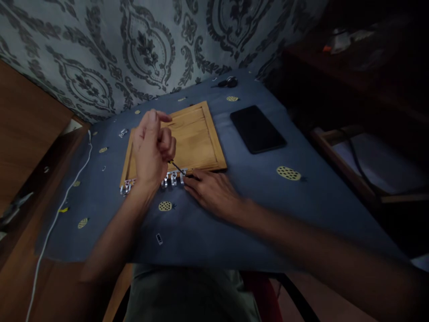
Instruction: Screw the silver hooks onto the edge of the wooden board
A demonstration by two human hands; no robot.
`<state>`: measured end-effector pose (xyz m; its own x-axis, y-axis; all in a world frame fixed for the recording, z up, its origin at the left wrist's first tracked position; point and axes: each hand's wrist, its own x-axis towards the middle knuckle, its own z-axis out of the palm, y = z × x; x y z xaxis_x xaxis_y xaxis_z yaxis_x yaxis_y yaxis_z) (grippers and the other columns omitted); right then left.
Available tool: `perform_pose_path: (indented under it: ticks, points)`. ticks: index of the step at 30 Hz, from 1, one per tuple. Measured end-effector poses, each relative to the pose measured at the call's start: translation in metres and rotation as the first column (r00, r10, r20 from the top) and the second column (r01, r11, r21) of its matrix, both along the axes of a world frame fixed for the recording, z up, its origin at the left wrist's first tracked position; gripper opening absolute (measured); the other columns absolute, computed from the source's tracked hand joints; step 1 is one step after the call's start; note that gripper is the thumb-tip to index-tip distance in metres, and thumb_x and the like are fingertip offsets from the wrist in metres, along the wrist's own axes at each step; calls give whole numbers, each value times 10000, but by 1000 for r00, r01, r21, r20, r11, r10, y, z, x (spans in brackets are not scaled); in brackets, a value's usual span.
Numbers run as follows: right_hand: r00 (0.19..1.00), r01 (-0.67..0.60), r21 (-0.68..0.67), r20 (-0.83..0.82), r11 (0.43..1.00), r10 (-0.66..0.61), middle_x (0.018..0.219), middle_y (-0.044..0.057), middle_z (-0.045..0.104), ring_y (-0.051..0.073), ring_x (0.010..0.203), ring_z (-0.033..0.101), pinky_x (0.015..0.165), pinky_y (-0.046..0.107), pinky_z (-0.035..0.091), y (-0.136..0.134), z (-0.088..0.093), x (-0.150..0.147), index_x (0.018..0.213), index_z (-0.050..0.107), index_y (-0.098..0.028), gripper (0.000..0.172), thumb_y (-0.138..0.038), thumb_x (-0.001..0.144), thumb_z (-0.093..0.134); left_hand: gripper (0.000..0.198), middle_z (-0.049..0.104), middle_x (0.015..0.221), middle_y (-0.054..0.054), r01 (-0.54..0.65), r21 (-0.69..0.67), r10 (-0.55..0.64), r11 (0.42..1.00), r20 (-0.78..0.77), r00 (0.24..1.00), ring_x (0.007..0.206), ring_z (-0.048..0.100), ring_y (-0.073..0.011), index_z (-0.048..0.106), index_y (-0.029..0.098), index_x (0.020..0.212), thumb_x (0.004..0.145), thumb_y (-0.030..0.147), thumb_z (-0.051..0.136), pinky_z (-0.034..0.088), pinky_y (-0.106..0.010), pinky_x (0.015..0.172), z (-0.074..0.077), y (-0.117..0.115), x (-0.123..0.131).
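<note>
My left hand (152, 150) is closed around a screwdriver (177, 167), whose handle is mostly hidden in the fist. Its thin dark shaft slants down to a small metal hook (182, 179) at the near edge of a framed wooden board (192, 136). Beside that tip, the fingers of my right hand (214, 190) press together against the hook and the board's edge. More shiny metal hooks (173, 179) line the same edge to the left, partly covered by my left wrist. The board lies flat on a blue patterned tablecloth (208, 241).
A black phone or tablet (257, 129) lies right of the board. Further back is a small dark object (229, 82). A loose metal piece (123, 133) sits left of the board. A white cable (67, 192) runs along the left side. Dark shelving (335, 89) stands at right.
</note>
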<state>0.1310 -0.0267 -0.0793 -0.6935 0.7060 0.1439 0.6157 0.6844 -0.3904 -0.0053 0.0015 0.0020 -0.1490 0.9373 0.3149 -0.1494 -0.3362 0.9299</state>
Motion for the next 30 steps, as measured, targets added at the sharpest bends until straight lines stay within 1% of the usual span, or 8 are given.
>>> perform_pose_path:
  ticks: [6, 8, 13, 17, 20, 25, 28, 30]
  points:
    - [1000, 10, -4, 7, 1000, -10, 1162, 102, 737, 215, 979, 694, 741, 291, 454, -1, 3, 0, 1289, 706, -229, 309, -325, 1082, 497, 189, 187, 455, 145, 252, -108, -262, 962, -89, 961, 332, 102, -31, 599, 201, 813, 934, 294, 709, 202, -138, 334, 5, 6, -14]
    - [1000, 5, -8, 7, 1000, -5, 1156, 101, 735, 212, 973, 694, 737, 289, 455, -1, 3, 0, 1288, 707, -230, 312, -328, 1084, 494, 210, 230, 459, 138, 209, -45, -213, 977, -117, 970, 341, 151, -38, 618, 193, 832, 929, 348, 721, 217, -148, 339, 2, 5, -14]
    - [1000, 6, -25, 18, 1000, -5, 1161, 94, 731, 219, 992, 690, 767, 301, 463, -1, 5, 0, 1297, 702, -238, 315, -329, 1087, 485, 268, 448, 542, 83, -66, 138, 78, 988, -89, 993, 458, 410, -67, 625, 200, 833, 889, 406, 787, 396, -171, 442, -6, -3, 0]
    - [1000, 4, -36, 31, 999, -3, 1181, 90, 730, 215, 1005, 694, 759, 291, 465, -1, 8, 1, 1291, 695, -239, 298, -312, 1083, 496, 330, 285, 477, 116, -160, 96, 156, 982, 45, 987, 384, 194, -39, 589, 192, 756, 927, 427, 744, 196, -156, 363, -6, -4, 13]
    - [999, -7, -48, 38, 999, 8, 1215, 97, 724, 221, 1022, 699, 753, 296, 468, -1, 9, 2, 1290, 691, -236, 294, -309, 1082, 497, 417, 195, 439, 127, -48, 65, 46, 997, 21, 999, 353, 86, -34, 583, 189, 740, 954, 535, 671, 113, -163, 340, -2, 0, 9]
    - [1000, -3, -51, 26, 999, 4, 1225, 107, 720, 237, 1040, 701, 752, 311, 475, -1, 7, 1, 1298, 683, -227, 314, -327, 1091, 469, 427, 160, 426, 132, 271, -80, -280, 959, -131, 951, 335, 63, -33, 611, 184, 741, 971, 543, 633, 159, -156, 333, 5, 4, -9]
    - [1000, -7, -44, 16, 999, 8, 1213, 109, 719, 230, 1038, 698, 769, 308, 481, -1, 6, 1, 1286, 688, -225, 312, -321, 1092, 463, 426, 174, 428, 127, 279, -51, -283, 959, -180, 942, 339, 98, -38, 594, 190, 704, 936, 537, 680, 175, -164, 342, 3, 1, -9]
    - [1000, -7, -46, 21, 999, 8, 1220, 111, 716, 229, 1042, 695, 771, 306, 485, -1, 5, 1, 1286, 686, -226, 312, -320, 1091, 462, 426, 241, 433, 114, 192, 25, -184, 981, -195, 963, 350, 176, -46, 594, 192, 699, 901, 544, 726, 216, -171, 354, -1, -2, -2]
